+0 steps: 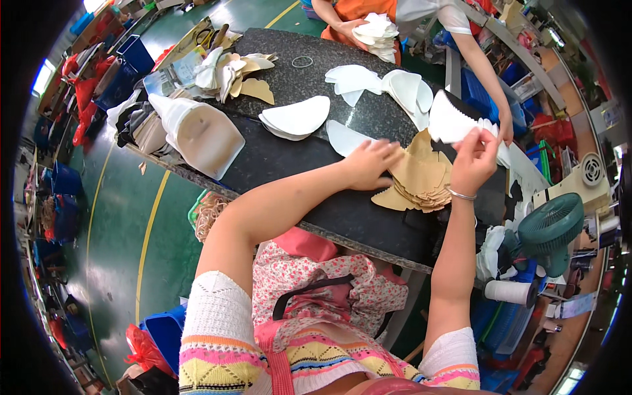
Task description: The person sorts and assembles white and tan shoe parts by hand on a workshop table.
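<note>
Fingers spread, my left hand [374, 164] lies palm down at the left edge of a fanned pile of tan cut pieces [424, 170]. A white curved piece [345, 137] lies just beyond its fingers. My right hand [475, 161], closed in a pinch, holds a white cut piece [451, 120] with a toothed edge above the right end of the worktop. More white pieces sit behind it, and I cannot tell how many are in my grip. White half-round pieces [296, 117] and fanned white pieces [408, 92] rest farther back.
A co-worker opposite holds a stack of white pieces [376, 34]; their other arm [484, 72] reaches toward the table's right end. At left stand a scoop-shaped plastic container [209, 139] and a mixed pile of pieces [230, 72]. A green fan [552, 224] and thread spool [512, 293] are at right.
</note>
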`<action>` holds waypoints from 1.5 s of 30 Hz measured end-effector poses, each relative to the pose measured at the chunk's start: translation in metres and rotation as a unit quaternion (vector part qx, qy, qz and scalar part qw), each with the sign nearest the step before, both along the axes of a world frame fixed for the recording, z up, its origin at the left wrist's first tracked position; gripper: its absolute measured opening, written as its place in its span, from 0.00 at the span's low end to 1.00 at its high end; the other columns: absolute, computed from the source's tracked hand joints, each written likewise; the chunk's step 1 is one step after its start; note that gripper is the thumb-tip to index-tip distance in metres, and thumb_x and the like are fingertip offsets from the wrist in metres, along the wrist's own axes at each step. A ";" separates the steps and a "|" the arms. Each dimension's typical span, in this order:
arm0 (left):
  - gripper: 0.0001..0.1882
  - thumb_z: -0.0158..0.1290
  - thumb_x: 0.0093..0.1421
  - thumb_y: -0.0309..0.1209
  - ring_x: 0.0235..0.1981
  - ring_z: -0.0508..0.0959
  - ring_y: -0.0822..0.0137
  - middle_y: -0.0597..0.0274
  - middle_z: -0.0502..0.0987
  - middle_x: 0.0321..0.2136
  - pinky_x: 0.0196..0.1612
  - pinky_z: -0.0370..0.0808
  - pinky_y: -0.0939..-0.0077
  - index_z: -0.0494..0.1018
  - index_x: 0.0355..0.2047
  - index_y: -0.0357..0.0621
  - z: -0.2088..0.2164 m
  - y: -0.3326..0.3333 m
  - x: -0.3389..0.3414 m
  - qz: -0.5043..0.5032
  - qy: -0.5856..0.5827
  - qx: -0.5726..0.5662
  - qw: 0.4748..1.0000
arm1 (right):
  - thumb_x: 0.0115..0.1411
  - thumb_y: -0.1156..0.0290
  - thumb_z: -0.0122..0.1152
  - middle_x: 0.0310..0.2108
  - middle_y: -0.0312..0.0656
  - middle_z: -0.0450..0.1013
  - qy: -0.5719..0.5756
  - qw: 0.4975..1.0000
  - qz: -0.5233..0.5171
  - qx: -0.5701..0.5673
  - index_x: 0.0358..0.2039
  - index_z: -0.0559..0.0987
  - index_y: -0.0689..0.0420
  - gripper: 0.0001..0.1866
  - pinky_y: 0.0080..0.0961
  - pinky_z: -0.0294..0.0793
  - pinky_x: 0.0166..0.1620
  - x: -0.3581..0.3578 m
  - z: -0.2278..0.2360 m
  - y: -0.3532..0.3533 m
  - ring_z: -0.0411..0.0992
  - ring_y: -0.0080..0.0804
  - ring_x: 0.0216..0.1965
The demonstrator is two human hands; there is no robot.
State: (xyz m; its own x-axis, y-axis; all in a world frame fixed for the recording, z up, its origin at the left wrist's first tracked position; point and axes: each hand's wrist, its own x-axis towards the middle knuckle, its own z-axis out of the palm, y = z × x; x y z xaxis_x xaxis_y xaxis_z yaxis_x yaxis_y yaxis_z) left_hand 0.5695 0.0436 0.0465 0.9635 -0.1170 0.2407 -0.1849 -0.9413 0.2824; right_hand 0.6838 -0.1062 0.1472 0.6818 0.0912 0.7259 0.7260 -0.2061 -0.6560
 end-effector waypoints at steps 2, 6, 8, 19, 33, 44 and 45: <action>0.26 0.52 0.52 0.42 0.52 0.64 0.52 0.49 0.65 0.49 0.54 0.59 0.57 0.63 0.48 0.39 0.029 0.006 0.008 0.099 -0.104 -0.056 0.988 | 0.55 0.78 0.55 0.21 0.39 0.72 0.027 0.997 0.072 0.013 0.30 0.70 0.66 0.05 0.16 0.72 0.26 0.003 -0.010 0.002 0.74 0.23 0.22; 0.35 0.51 0.52 0.50 0.53 0.61 0.47 0.40 0.59 0.53 0.51 0.61 0.51 0.59 0.51 0.36 0.051 0.039 -0.016 0.407 -0.041 0.016 0.912 | 0.54 0.79 0.55 0.24 0.43 0.74 0.046 0.994 0.096 -0.031 0.29 0.70 0.65 0.04 0.17 0.74 0.29 0.007 -0.027 0.011 0.76 0.26 0.26; 0.39 0.50 0.52 0.54 0.56 0.59 0.46 0.37 0.54 0.56 0.52 0.59 0.44 0.58 0.53 0.36 0.049 0.048 -0.027 0.450 0.152 0.029 0.880 | 0.55 0.79 0.55 0.24 0.42 0.73 0.061 0.991 0.102 -0.059 0.29 0.69 0.65 0.04 0.17 0.72 0.28 0.003 -0.023 0.011 0.76 0.26 0.27; 0.22 0.57 0.48 0.30 0.40 0.71 0.51 0.52 0.68 0.39 0.41 0.70 0.64 0.63 0.42 0.40 0.066 0.008 -0.016 0.047 -0.252 -0.139 0.957 | 0.58 0.77 0.51 0.24 0.35 0.69 0.288 0.904 0.315 -0.043 0.35 0.73 0.65 0.06 0.14 0.69 0.27 -0.034 -0.038 0.021 0.71 0.21 0.23; 0.12 0.58 0.47 0.24 0.29 0.78 0.60 0.56 0.76 0.28 0.34 0.74 0.74 0.73 0.33 0.38 0.070 0.010 -0.015 -0.020 -0.172 -0.339 0.925 | 0.53 0.73 0.56 0.13 0.28 0.61 0.277 0.882 0.355 -0.143 0.22 0.73 0.62 0.07 0.15 0.53 0.19 -0.034 -0.019 0.016 0.55 0.11 0.16; 0.07 0.58 0.47 0.19 0.35 0.76 0.71 0.59 0.76 0.36 0.40 0.75 0.80 0.76 0.29 0.33 0.062 0.029 -0.015 -0.052 0.035 -0.578 0.814 | 0.53 0.73 0.58 0.16 0.26 0.64 0.326 0.826 0.442 -0.125 0.21 0.73 0.60 0.07 0.12 0.54 0.22 -0.034 -0.022 0.015 0.56 0.10 0.20; 0.07 0.58 0.47 0.19 0.35 0.76 0.72 0.60 0.75 0.37 0.41 0.75 0.81 0.76 0.29 0.33 0.060 0.031 -0.014 -0.059 0.050 -0.597 0.799 | 0.53 0.73 0.58 0.16 0.26 0.64 0.326 0.828 0.439 -0.123 0.21 0.73 0.60 0.07 0.12 0.54 0.22 -0.033 -0.023 0.014 0.56 0.10 0.20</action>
